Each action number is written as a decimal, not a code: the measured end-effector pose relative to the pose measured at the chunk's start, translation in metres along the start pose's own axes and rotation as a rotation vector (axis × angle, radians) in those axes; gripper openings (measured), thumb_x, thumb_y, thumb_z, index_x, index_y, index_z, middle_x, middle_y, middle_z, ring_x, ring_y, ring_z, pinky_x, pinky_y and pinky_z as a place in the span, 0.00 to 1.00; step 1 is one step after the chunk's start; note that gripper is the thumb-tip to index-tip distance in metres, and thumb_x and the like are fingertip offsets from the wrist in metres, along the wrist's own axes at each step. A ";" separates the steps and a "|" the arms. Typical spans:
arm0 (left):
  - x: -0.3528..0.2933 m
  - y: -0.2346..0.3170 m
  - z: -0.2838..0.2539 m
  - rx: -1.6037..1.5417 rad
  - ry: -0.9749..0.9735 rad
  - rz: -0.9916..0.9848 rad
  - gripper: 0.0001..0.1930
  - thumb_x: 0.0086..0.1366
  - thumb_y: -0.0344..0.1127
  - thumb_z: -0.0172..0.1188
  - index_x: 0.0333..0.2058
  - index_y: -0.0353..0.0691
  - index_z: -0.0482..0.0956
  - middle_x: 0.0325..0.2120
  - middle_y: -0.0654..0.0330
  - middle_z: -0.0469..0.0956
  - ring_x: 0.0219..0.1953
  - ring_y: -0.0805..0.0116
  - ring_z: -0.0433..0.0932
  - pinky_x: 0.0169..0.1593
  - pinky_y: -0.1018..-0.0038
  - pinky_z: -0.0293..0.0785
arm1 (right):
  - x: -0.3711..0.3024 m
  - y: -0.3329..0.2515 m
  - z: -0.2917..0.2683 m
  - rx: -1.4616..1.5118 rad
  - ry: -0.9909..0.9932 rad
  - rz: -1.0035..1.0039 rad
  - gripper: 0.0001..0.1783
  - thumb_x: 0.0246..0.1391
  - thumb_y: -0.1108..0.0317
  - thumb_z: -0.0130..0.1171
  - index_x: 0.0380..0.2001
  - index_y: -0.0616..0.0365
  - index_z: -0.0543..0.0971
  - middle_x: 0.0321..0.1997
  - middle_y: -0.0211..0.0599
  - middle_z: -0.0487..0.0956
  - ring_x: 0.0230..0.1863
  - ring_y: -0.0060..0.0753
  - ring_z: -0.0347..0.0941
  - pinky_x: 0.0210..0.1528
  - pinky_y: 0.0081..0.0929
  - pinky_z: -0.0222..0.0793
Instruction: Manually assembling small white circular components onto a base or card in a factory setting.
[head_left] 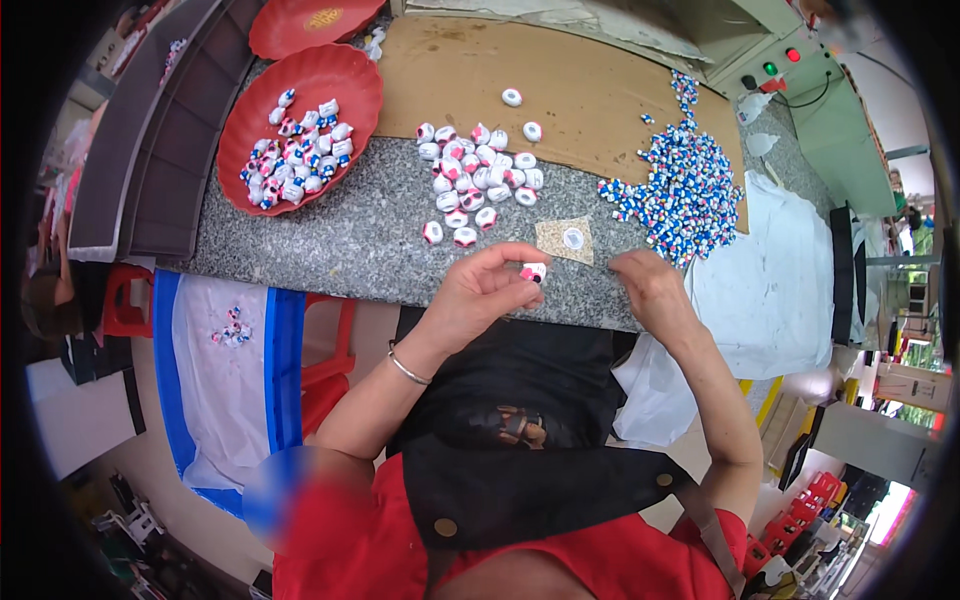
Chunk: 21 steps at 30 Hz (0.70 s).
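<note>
The left hand [478,290] clamps a small white-and-pink piece [533,272] between thumb and fingers, above the near edge of the grey counter [330,255]. The right hand [655,292] is apart, to the right, fingertips bunched; whether they grip anything cannot be told. A beige square [551,238] lies between the hands, slightly farther. Similar loose pieces [485,178] lie far-left of it; a blue-and-white parts pile [692,190] lies far-right.
</note>
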<state>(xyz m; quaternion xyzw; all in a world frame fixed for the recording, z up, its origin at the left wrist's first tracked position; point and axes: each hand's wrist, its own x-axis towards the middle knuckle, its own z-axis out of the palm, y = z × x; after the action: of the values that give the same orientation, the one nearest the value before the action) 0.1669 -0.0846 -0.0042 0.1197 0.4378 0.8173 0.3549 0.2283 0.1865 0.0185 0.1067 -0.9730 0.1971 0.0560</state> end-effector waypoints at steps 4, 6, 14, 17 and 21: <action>0.003 -0.010 -0.004 -0.097 0.009 0.043 0.13 0.65 0.23 0.56 0.48 0.36 0.74 0.47 0.58 0.76 0.39 0.75 0.79 0.42 0.78 0.77 | 0.002 -0.003 -0.004 0.098 -0.047 0.049 0.11 0.49 0.80 0.62 0.38 0.60 0.81 0.35 0.41 0.78 0.37 0.41 0.78 0.40 0.30 0.74; 0.003 -0.011 -0.005 -0.047 -0.009 0.061 0.11 0.65 0.22 0.55 0.47 0.38 0.74 0.48 0.58 0.75 0.42 0.74 0.78 0.42 0.78 0.77 | 0.008 -0.006 -0.009 0.165 -0.120 0.195 0.10 0.51 0.79 0.61 0.39 0.61 0.81 0.36 0.39 0.79 0.37 0.36 0.79 0.41 0.28 0.74; 0.014 -0.015 0.033 0.327 0.010 0.288 0.09 0.61 0.22 0.61 0.41 0.35 0.77 0.37 0.64 0.71 0.35 0.79 0.72 0.34 0.83 0.71 | -0.006 -0.030 0.001 1.225 0.019 0.612 0.12 0.59 0.75 0.58 0.46 0.64 0.80 0.39 0.35 0.82 0.40 0.21 0.78 0.46 0.21 0.75; 0.020 -0.013 0.045 0.744 0.106 0.534 0.09 0.54 0.22 0.66 0.35 0.38 0.81 0.32 0.62 0.73 0.27 0.74 0.73 0.27 0.80 0.69 | -0.007 -0.041 0.002 1.242 0.064 0.593 0.12 0.59 0.74 0.59 0.46 0.65 0.79 0.38 0.35 0.82 0.40 0.22 0.78 0.47 0.21 0.75; 0.030 -0.025 0.044 1.001 0.121 0.874 0.12 0.50 0.22 0.68 0.35 0.38 0.81 0.29 0.61 0.73 0.26 0.66 0.73 0.27 0.76 0.70 | -0.010 -0.050 0.003 1.330 0.109 0.603 0.12 0.59 0.74 0.59 0.45 0.65 0.79 0.38 0.36 0.82 0.41 0.23 0.79 0.47 0.21 0.75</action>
<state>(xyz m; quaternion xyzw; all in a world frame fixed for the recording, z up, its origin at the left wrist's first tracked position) 0.1793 -0.0269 -0.0016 0.3904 0.6947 0.5894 -0.1325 0.2497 0.1423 0.0327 -0.1644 -0.6306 0.7579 -0.0291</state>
